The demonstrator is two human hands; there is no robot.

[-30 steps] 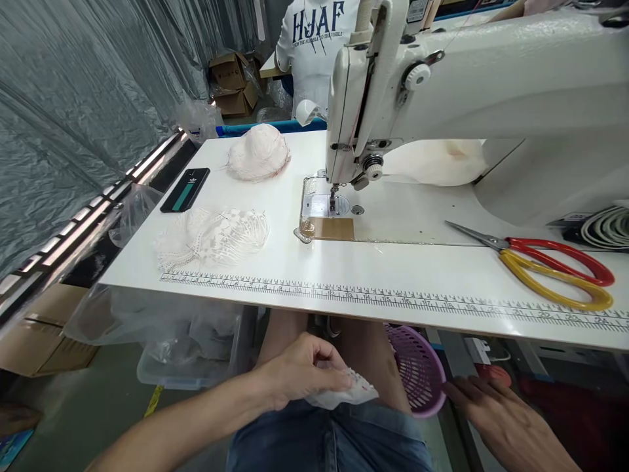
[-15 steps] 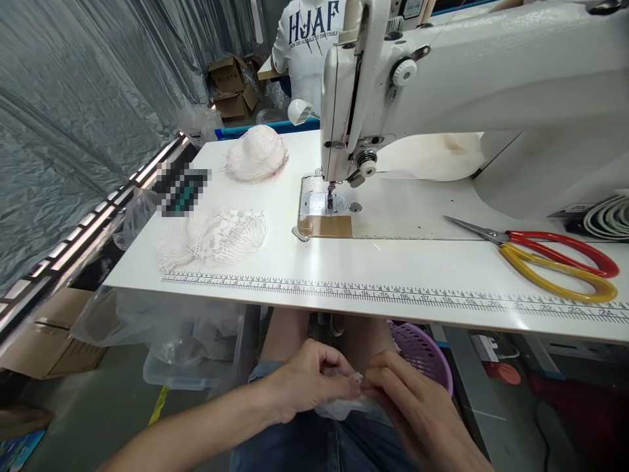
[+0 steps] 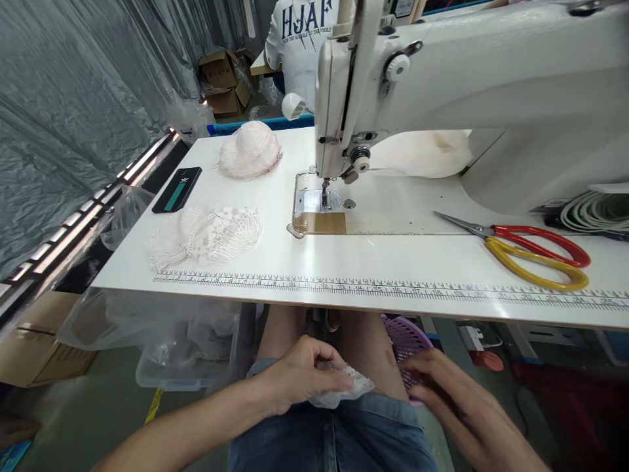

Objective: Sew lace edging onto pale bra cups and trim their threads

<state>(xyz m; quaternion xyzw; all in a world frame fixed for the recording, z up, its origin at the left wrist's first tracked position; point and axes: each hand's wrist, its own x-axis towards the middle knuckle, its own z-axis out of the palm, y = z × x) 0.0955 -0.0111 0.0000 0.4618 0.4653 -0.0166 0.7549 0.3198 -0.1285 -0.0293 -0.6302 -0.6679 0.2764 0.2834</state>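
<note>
Over my lap, my left hand (image 3: 307,373) is closed on a small piece of white lace fabric (image 3: 354,387), pinched between thumb and fingers; part of the piece is hidden by the hand. My right hand (image 3: 452,390) is off to the right, beside the purple basket (image 3: 405,337) under the table. Its fingers are loosely bent and apart from the thumb, and I see nothing in them. Several white lace pieces (image 3: 211,236) lie on the left of the white table (image 3: 388,259). Behind them sits a pale pink cup-shaped fabric piece (image 3: 250,151).
The sewing machine (image 3: 344,98) stands over the table, its needle above the metal plate. Scissors (image 3: 525,255) with red and yellow handles lie at right. A phone (image 3: 177,190) rests at left. Below is a clear plastic bin (image 3: 184,373). A person (image 3: 302,52) sits beyond.
My right hand has let go of the lace fabric and moved right, toward the purple basket. The left hand still holds the piece, which now shows more. The view has shifted slightly.
</note>
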